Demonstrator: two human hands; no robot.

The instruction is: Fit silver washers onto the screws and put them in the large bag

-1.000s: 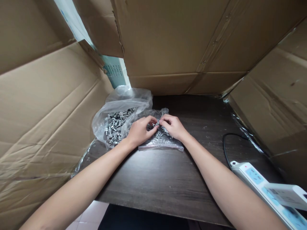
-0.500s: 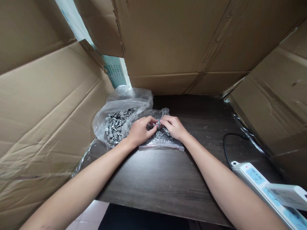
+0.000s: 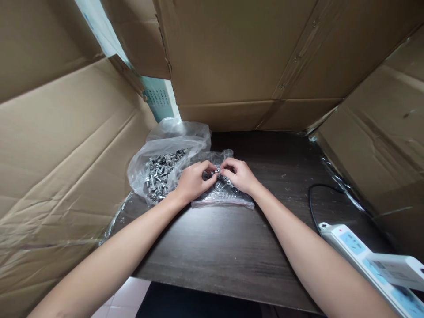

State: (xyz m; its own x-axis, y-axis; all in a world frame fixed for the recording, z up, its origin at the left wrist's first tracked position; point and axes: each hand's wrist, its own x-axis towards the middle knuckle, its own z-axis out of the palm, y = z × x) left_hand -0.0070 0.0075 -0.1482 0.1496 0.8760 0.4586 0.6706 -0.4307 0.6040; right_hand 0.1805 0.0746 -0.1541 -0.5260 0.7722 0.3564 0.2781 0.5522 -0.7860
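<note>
My left hand [image 3: 194,180] is closed, thumb and fingertips pinching a small shiny metal bolt [image 3: 217,172]. Against the same spot my right hand [image 3: 241,176] is closed too, its thumb and forefinger together; what lies between them is too small to make out. Both hands hover over a flat clear zip bag [image 3: 222,205], and loose shiny metal pieces [image 3: 228,181], some ring-like, lie on or in it under my fingers. Left of my left hand, an open clear plastic bag [image 3: 136,173] holds many silvery bolts [image 3: 160,172].
Cardboard walls [image 3: 255,53] enclose the dark wooden table [image 3: 212,247] at the back and both sides. A white power strip [image 3: 347,243] with a plugged-in white adapter [image 3: 394,269] lies at the right, its black cable [image 3: 310,198] curving behind.
My right hand's fingertips have shifted slightly and curled more closely at the metal piece. My left hand and the bags stay in place.
</note>
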